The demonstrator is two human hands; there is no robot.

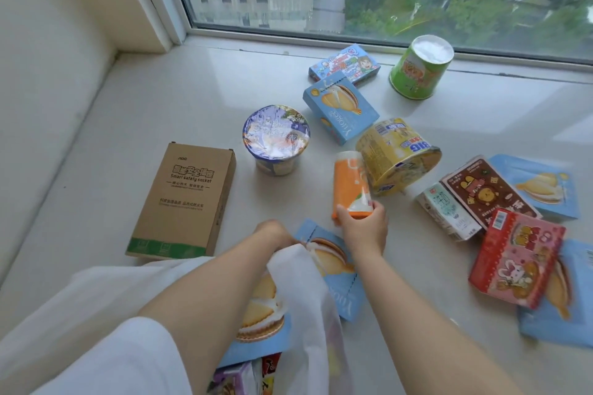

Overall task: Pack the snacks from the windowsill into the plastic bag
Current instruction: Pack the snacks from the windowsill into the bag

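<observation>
**Orange pack in hand, bag held open**

Your right hand [364, 228] gripped the lower end of an orange-and-white snack pack [350, 187], lifting it above the windowsill [160, 99]. Your left hand [272, 232] pinched the rim of the translucent white plastic bag [301, 292], which hung between your forearms with colourful packets showing at its bottom.

On the sill stayed a brown cardboard box [183, 202] printed "AOC" and "Smart safety socket", an upright purple cup [276, 139], a blue biscuit box [340, 111], a yellow tub [396, 155] on its side marked "BIG", an inverted green cup [420, 69], a cartoon-printed box [345, 65], a white milk carton [449, 212], a brown lion-printed box [487, 192] and a red-and-pink box [516, 256]. Their smaller writing was too blurred to read.
</observation>
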